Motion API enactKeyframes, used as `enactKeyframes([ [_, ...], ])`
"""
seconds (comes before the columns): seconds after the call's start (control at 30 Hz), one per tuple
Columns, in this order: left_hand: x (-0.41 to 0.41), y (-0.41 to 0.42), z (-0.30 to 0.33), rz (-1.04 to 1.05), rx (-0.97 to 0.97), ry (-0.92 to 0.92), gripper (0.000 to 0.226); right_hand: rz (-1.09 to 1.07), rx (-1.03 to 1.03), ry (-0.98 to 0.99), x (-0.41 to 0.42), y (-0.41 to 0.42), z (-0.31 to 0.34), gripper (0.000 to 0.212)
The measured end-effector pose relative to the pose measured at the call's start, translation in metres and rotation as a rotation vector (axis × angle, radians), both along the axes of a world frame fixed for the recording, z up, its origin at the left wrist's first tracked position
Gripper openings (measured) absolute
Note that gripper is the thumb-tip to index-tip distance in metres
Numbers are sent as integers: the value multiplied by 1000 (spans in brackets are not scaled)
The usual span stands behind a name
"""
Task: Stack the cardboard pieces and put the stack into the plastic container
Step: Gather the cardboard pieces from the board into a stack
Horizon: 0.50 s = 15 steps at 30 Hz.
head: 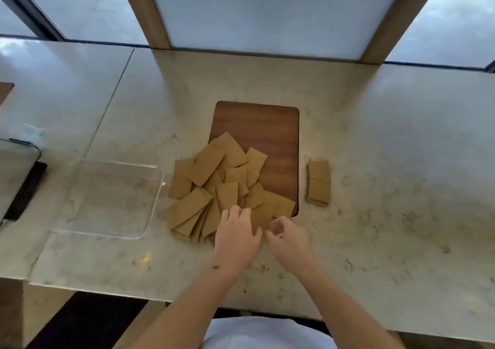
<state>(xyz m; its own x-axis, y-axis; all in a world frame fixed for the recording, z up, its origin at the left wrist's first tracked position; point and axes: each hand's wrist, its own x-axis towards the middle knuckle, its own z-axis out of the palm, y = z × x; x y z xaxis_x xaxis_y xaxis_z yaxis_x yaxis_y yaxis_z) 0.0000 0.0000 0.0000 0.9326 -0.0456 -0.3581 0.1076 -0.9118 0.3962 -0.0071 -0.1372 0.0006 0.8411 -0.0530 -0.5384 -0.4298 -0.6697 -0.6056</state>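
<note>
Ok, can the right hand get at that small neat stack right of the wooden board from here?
Probably yes: the small stack lies apart on bare counter, with nothing between it and the right hand, which rests at the loose pile's near edge.

A loose heap of cardboard pieces (219, 185) sprawls mid-counter (401, 161), its far and right part lying on an inset board (267, 126), its near and left part spilling onto the counter itself. Just left of the heap sits the plastic container (107, 198), almost touching it. Right of the board, apart from the heap, a small stack of pieces (318, 182) rests on the counter. At the heap's near edge, the left hand (237, 233) lies on the pieces; the right hand (288, 237) sits just beside it, to its right.
</note>
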Motion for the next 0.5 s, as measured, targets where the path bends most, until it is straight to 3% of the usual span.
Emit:
enactKeyframes([
  [0.17,20,-27,-9,-62,198,-4,41,-101,-8,23,19,-9,-5,21],
  [0.27,20,-31,-16,-57,199,-38,37,-114,-13,27,19,-10,-6,20],
  [0.5,31,-28,-29,-73,227,-12,55,-168,-13,47,29,-11,-11,14],
])
